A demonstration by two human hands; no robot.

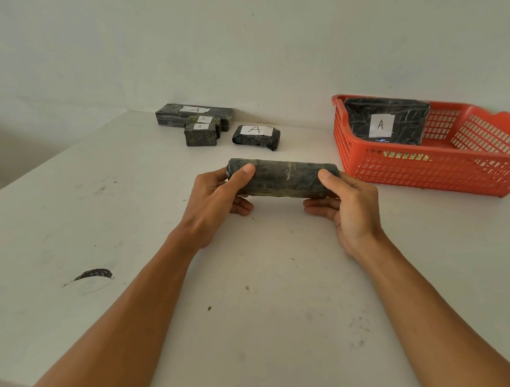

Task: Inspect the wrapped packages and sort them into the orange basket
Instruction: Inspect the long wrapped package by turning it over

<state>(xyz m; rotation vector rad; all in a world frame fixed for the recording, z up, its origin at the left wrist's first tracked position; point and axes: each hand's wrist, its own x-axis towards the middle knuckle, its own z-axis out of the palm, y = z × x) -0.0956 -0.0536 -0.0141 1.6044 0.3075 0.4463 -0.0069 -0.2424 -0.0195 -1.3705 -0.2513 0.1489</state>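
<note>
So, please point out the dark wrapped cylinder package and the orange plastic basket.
dark wrapped cylinder package point(283, 178), head view, middle of its side.
orange plastic basket point(424, 176), head view, front mesh wall.

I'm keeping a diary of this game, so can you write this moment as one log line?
step: inspect | left hand + right hand: hold cylinder package | orange basket: one A package inside

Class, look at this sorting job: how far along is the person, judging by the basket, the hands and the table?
Done: one flat package labelled A leans inside the orange basket. In hand: the left hand and right hand grip a cylindrical package by its ends, no label showing. Left: four packages labelled A by the wall, a long one, two small ones and a rounded one.
</note>
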